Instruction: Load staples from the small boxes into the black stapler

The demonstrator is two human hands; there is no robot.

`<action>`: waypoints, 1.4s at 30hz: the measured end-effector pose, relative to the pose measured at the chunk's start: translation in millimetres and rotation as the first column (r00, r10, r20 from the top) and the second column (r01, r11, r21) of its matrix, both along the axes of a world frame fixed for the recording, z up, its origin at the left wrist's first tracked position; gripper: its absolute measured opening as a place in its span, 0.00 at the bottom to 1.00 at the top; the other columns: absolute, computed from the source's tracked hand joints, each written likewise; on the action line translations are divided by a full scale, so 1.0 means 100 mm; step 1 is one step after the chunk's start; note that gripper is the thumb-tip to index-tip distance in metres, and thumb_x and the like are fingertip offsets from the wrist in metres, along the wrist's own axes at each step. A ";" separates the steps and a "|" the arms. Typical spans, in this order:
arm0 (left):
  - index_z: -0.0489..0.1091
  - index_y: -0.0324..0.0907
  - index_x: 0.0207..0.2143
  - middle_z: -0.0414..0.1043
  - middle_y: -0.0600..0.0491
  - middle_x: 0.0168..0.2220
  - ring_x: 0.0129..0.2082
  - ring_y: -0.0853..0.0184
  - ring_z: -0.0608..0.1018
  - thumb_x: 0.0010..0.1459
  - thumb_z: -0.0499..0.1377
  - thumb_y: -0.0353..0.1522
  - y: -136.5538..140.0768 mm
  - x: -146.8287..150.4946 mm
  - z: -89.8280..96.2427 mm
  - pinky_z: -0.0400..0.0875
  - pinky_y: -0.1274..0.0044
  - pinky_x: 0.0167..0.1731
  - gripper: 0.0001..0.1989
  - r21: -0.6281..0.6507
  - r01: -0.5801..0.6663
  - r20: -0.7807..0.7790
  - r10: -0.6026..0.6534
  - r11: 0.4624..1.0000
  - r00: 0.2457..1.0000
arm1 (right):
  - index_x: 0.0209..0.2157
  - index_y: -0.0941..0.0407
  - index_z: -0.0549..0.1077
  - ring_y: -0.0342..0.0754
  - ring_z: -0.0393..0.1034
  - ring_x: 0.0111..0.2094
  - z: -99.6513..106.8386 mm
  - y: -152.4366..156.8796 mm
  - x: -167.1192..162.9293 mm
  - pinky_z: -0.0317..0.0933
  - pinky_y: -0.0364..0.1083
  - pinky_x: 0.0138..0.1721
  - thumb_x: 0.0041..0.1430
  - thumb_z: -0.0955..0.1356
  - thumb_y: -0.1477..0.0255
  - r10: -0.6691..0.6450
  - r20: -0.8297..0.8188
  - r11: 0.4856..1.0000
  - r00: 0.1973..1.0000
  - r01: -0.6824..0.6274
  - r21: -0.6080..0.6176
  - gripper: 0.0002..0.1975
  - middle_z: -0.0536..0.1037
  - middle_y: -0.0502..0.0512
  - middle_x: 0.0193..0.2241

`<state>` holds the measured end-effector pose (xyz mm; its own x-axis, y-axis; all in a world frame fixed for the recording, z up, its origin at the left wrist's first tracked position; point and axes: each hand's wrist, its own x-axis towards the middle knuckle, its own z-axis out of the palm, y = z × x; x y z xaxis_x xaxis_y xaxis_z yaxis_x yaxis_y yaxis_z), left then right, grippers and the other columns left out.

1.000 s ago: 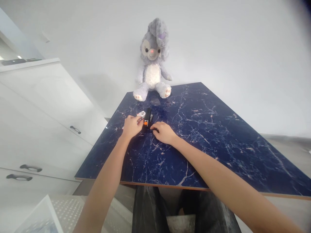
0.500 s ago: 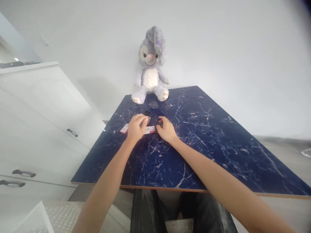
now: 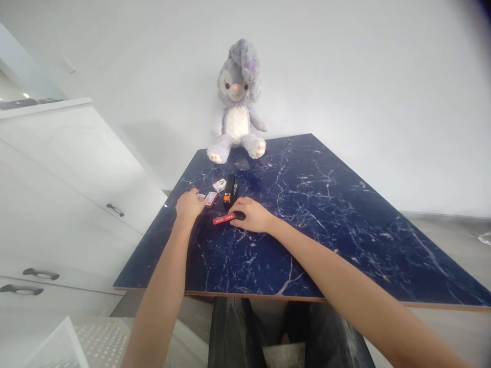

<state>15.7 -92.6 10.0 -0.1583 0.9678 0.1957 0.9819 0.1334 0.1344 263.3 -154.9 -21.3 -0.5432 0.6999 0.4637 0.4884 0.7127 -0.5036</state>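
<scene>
Head view: a table (image 3: 345,240) with a dark blue, white-veined top is seen from its near edge, along which a thin brown border is shown. Both forearms are extended over that near edge, and the hands are set in the left half, nearer the left edge than the right. The right hand (image 3: 251,214) is lowered to the top; its thumb and fingertips are closed on the right end of a narrow red box (image 3: 222,220), by which that end is partly covered from sight. Pale lettering is borne on the box's visible side; its left end is pointed toward the table's left edge. The left hand (image 3: 190,205) is placed closer to the left edge, fingers bent and reaching inward; a white box (image 3: 201,196) is partly hidden at the fingertips, and whether it is gripped cannot be told. Just beside it, a red-and-white box (image 3: 210,199) is laid flat. Farther toward the far edge, a white printed box (image 3: 219,185) is set at a slant, near a black stapler (image 3: 229,190) marked with an orange patch at its near end. The stapler is aligned roughly from far edge to near edge, its near end close to the right fingertips. By the far left corner, a grey plush toy (image 3: 238,112) is seated, feet turned toward the near edge.
</scene>
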 end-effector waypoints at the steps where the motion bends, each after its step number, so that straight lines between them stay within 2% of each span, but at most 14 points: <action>1: 0.70 0.43 0.56 0.77 0.38 0.48 0.48 0.48 0.78 0.59 0.55 0.35 0.00 0.00 -0.01 0.71 0.63 0.46 0.22 0.017 0.009 -0.009 -0.008 1.000 1.000 | 0.39 0.53 0.78 0.47 0.71 0.40 0.01 -0.01 0.00 0.62 0.47 0.47 0.57 0.72 0.68 -0.007 0.000 1.000 1.000 0.007 -0.015 0.08 0.77 0.53 0.38; 5: 0.67 0.39 0.58 0.76 0.36 0.50 0.51 0.50 0.77 0.61 0.52 0.34 0.05 -0.05 -0.05 0.69 0.65 0.49 0.24 -0.026 0.093 -0.019 -0.094 0.995 0.995 | 0.37 0.55 0.77 0.44 0.69 0.30 0.05 0.00 0.01 0.61 0.43 0.35 0.61 0.69 0.64 -0.181 -0.120 0.980 0.976 0.168 -0.105 0.09 0.76 0.50 0.30; 9: 0.71 0.43 0.54 0.74 0.38 0.53 0.51 0.48 0.77 0.56 0.56 0.41 0.10 -0.08 -0.03 0.69 0.65 0.47 0.24 -0.120 0.111 0.039 -0.107 0.987 0.993 | 0.51 0.54 0.71 0.45 0.71 0.30 0.04 0.09 0.10 0.63 0.43 0.34 0.64 0.65 0.62 -0.475 -0.292 0.874 0.830 0.408 -0.262 0.17 0.78 0.49 0.31; 11: 0.71 0.45 0.54 0.74 0.41 0.53 0.51 0.48 0.77 0.53 0.58 0.43 0.11 -0.09 0.01 0.69 0.67 0.45 0.26 -0.146 0.067 0.094 -0.054 0.987 0.994 | 0.52 0.53 0.71 0.47 0.72 0.32 0.01 0.15 0.17 0.64 0.45 0.36 0.65 0.64 0.63 -0.587 -0.235 0.805 0.775 0.526 -0.275 0.16 0.78 0.51 0.32; 14: 0.70 0.47 0.54 0.78 0.44 0.49 0.47 0.51 0.79 0.51 0.60 0.45 0.10 -0.12 0.07 0.70 0.69 0.42 0.28 -0.187 0.011 0.175 0.022 0.982 0.984 | 0.44 0.54 0.75 0.54 0.72 0.38 -0.05 0.23 0.26 0.63 0.51 0.43 0.64 0.65 0.64 -0.674 -0.029 0.734 0.738 0.666 -0.133 0.12 0.79 0.59 0.35; 17: 0.71 0.46 0.53 0.79 0.43 0.46 0.47 0.51 0.79 0.53 0.58 0.45 0.09 -0.15 0.06 0.70 0.68 0.42 0.26 -0.157 -0.020 0.148 0.044 0.987 0.988 | 0.43 0.56 0.76 0.60 0.70 0.44 -0.08 0.25 0.31 0.62 0.55 0.48 0.63 0.65 0.64 -0.703 0.052 0.708 0.709 0.705 -0.034 0.14 0.77 0.65 0.41; 20: 0.72 0.46 0.55 0.75 0.40 0.51 0.50 0.49 0.77 0.59 0.54 0.44 0.08 -0.16 0.00 0.69 0.65 0.48 0.24 -0.066 -0.012 0.059 0.016 0.998 0.998 | 0.48 0.56 0.74 0.61 0.69 0.46 -0.06 0.24 0.32 0.63 0.55 0.47 0.60 0.67 0.65 -0.673 0.063 0.735 0.737 0.676 -0.054 0.16 0.76 0.65 0.44; 23: 0.72 0.48 0.55 0.73 0.40 0.53 0.51 0.49 0.77 0.60 0.52 0.44 0.09 -0.18 -0.04 0.68 0.62 0.50 0.24 -0.067 -0.019 0.033 0.021 0.998 0.999 | 0.50 0.56 0.72 0.60 0.71 0.46 -0.03 0.22 0.29 0.64 0.53 0.45 0.58 0.68 0.66 -0.639 0.093 0.760 0.763 0.646 -0.075 0.19 0.76 0.64 0.44; 29: 0.72 0.49 0.53 0.75 0.42 0.50 0.48 0.49 0.77 0.54 0.59 0.46 0.07 -0.22 -0.02 0.70 0.64 0.46 0.25 -0.071 -0.066 0.050 0.069 0.995 0.996 | 0.55 0.58 0.66 0.62 0.75 0.40 -0.02 0.21 0.24 0.64 0.54 0.41 0.61 0.66 0.53 -0.656 0.170 0.724 0.735 0.677 -0.131 0.29 0.79 0.67 0.39; 32: 0.72 0.46 0.53 0.75 0.42 0.48 0.47 0.50 0.77 0.56 0.59 0.44 0.02 -0.15 0.04 0.70 0.65 0.45 0.24 0.125 -0.083 0.085 0.073 0.989 0.994 | 0.57 0.59 0.64 0.62 0.76 0.39 -0.03 0.22 0.23 0.64 0.54 0.42 0.63 0.64 0.52 -0.662 0.192 0.709 0.725 0.688 -0.155 0.30 0.80 0.67 0.36; 34: 0.70 0.45 0.54 0.74 0.43 0.47 0.46 0.53 0.77 0.58 0.58 0.43 -0.05 -0.01 0.10 0.69 0.67 0.46 0.23 0.316 -0.003 0.107 -0.032 0.949 0.994 | 0.59 0.58 0.63 0.61 0.76 0.40 -0.03 0.22 0.23 0.64 0.53 0.43 0.66 0.62 0.54 -0.655 0.168 0.717 0.737 0.676 -0.171 0.28 0.80 0.66 0.37; 36: 0.69 0.45 0.54 0.74 0.46 0.45 0.44 0.57 0.76 0.60 0.58 0.42 -0.13 0.18 0.15 0.69 0.69 0.47 0.22 0.436 0.171 0.105 -0.239 0.884 0.965 | 0.60 0.57 0.62 0.60 0.76 0.42 -0.02 0.22 0.24 0.64 0.52 0.44 0.68 0.60 0.58 -0.648 0.133 0.725 0.750 0.660 -0.194 0.25 0.81 0.65 0.39; 39: 0.71 0.45 0.53 0.75 0.49 0.41 0.42 0.59 0.75 0.60 0.59 0.41 -0.27 0.48 0.17 0.68 0.70 0.46 0.20 0.427 0.444 0.052 -0.512 0.788 0.858 | 0.61 0.56 0.61 0.58 0.76 0.45 -0.02 0.23 0.27 0.64 0.51 0.46 0.67 0.59 0.69 -0.643 0.088 0.727 0.761 0.643 -0.243 0.22 0.81 0.62 0.43; 42: 0.77 0.45 0.46 0.75 0.49 0.39 0.42 0.58 0.74 0.62 0.58 0.43 -0.32 0.62 0.13 0.67 0.69 0.46 0.16 0.363 0.571 0.012 -0.617 0.736 0.787 | 0.61 0.55 0.61 0.55 0.75 0.48 -0.02 0.26 0.30 0.63 0.49 0.49 0.61 0.60 0.78 -0.623 0.026 0.742 0.782 0.601 -0.297 0.26 0.81 0.57 0.46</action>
